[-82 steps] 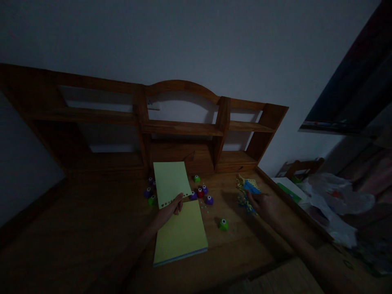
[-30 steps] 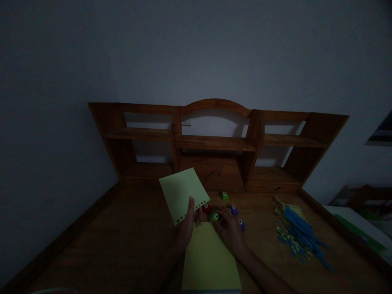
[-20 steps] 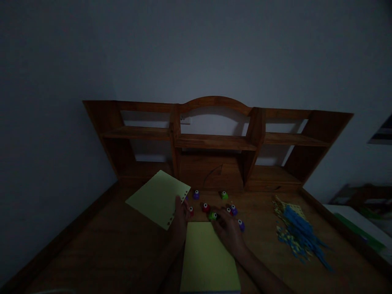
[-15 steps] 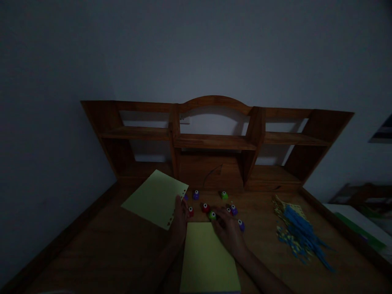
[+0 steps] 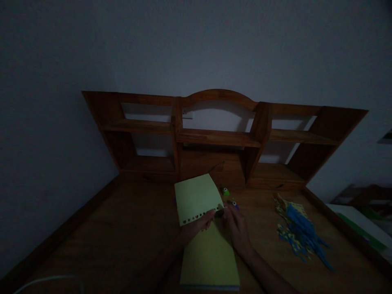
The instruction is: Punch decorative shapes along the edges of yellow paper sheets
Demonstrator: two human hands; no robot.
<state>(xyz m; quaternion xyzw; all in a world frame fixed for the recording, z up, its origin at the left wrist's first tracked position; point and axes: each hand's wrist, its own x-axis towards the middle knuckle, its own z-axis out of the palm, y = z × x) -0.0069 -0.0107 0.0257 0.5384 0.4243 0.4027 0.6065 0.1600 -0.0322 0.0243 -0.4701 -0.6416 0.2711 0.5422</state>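
A pale yellow sheet of paper (image 5: 196, 196) is raised above the desk, with a row of small punched shapes along its near edge. My left hand (image 5: 203, 222) is closed on that edge. At the sheet's right corner, my right hand (image 5: 237, 224) is closed around a small dark greenish paper punch (image 5: 219, 213), mostly hidden by fingers and shadow. Beneath both hands lies a stack of yellow paper (image 5: 210, 261). Beyond the sheet sit a green punch (image 5: 226, 191) and a purple punch (image 5: 234, 205), each with a white eye-like top.
A wooden shelf unit (image 5: 219, 138) stands along the back of the desk (image 5: 128, 232). Blue and yellow shredded paper strips (image 5: 301, 228) lie in a heap to the right. A white cord (image 5: 52, 278) curves at the lower left.
The sheet has swung from the left to the middle and turned, now hiding several punches. My right hand has lifted from among the punches to the sheet's corner, meeting my left hand.
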